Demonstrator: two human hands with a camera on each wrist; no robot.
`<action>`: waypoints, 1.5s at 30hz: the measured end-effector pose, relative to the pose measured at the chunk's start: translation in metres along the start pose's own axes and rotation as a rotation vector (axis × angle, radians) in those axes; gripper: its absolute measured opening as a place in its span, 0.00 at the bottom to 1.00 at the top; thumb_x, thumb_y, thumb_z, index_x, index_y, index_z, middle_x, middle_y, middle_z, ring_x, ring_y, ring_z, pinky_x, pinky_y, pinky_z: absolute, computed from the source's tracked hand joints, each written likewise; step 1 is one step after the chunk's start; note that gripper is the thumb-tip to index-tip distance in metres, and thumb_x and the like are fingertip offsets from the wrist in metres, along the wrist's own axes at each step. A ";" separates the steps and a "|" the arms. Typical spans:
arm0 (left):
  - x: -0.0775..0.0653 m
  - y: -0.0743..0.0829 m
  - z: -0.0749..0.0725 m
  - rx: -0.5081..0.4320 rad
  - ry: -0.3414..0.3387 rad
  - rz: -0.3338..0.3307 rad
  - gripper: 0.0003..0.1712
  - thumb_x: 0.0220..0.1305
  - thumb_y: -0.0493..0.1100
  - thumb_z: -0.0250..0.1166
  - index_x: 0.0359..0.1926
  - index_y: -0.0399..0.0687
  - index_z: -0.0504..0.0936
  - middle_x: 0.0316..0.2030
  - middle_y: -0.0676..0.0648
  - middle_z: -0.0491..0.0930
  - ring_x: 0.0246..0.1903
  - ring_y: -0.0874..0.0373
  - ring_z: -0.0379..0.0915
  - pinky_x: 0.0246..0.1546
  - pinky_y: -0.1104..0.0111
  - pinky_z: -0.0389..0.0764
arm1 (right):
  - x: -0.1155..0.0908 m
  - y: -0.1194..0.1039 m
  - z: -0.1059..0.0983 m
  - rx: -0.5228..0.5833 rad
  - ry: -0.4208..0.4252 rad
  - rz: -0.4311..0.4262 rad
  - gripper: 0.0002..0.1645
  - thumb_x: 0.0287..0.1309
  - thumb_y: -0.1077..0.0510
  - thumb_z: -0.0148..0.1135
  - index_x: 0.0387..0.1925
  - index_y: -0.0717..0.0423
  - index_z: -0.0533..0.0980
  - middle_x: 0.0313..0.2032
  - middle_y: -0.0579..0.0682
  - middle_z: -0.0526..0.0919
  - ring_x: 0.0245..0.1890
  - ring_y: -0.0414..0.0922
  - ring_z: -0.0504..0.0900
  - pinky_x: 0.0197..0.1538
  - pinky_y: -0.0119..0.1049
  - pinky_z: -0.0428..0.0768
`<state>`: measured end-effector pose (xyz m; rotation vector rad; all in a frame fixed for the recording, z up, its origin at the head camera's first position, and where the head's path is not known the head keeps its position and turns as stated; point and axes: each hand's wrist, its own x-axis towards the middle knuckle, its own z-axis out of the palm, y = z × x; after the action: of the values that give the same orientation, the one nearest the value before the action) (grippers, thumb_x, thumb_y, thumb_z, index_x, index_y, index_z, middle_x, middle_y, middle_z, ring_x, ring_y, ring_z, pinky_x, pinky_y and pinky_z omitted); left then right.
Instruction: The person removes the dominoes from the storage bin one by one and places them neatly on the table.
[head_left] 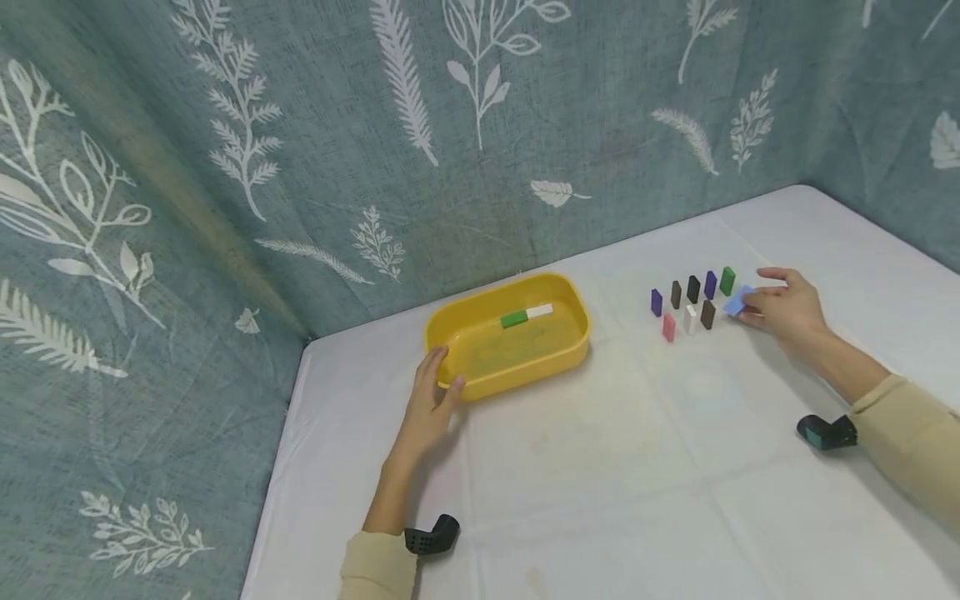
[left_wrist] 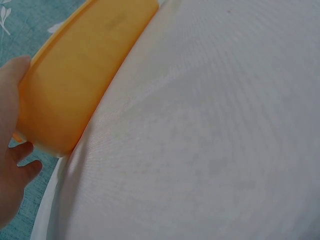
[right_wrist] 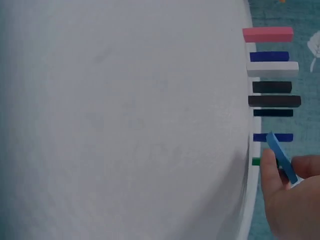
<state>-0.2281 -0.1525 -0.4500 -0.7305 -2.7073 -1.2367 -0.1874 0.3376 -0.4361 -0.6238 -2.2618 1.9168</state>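
Teal leaf-printed cloth [head_left: 315, 150] hangs behind a creased white tablecloth [head_left: 600, 475], where the left hand [head_left: 426, 412] has thumb and fingers spread about the near-left corner of a smooth yellow tub [head_left: 525, 379], probably stiff plastic. Inside, right of those fingers, lie a green block [head_left: 513, 319] and a white block [head_left: 540, 312]; farther right, slim upright blocks [head_left: 693, 289], likely easily toppled, stand just left of the right hand [head_left: 791, 312], whose thumb and fingers pinch a tilted blue block [head_left: 738, 302], seemingly light, rigid, smooth, and best held by its broad faces.
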 end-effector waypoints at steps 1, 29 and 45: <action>0.000 0.000 0.000 0.001 -0.001 0.000 0.33 0.73 0.48 0.52 0.71 0.37 0.54 0.70 0.35 0.49 0.70 0.41 0.42 0.65 0.46 0.48 | -0.001 0.000 0.001 0.000 0.010 0.003 0.39 0.67 0.63 0.50 0.72 0.65 0.43 0.46 0.55 0.67 0.28 0.28 0.76 0.43 0.27 0.79; -0.001 0.000 0.001 0.009 0.004 0.008 0.33 0.73 0.48 0.52 0.71 0.39 0.55 0.70 0.35 0.49 0.69 0.41 0.43 0.65 0.46 0.49 | -0.009 -0.001 0.006 -0.452 0.156 -0.280 0.31 0.61 0.66 0.53 0.63 0.72 0.59 0.43 0.69 0.75 0.20 0.29 0.71 0.22 0.22 0.71; -0.002 0.000 0.001 0.008 -0.006 -0.002 0.33 0.73 0.49 0.52 0.72 0.39 0.54 0.71 0.37 0.49 0.70 0.41 0.43 0.65 0.45 0.49 | -0.007 -0.001 0.004 -0.340 0.152 -0.175 0.28 0.72 0.58 0.39 0.66 0.71 0.55 0.47 0.71 0.72 0.21 0.29 0.73 0.26 0.23 0.78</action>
<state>-0.2259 -0.1526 -0.4509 -0.7320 -2.7164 -1.2255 -0.1823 0.3312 -0.4346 -0.5620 -2.4678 1.3708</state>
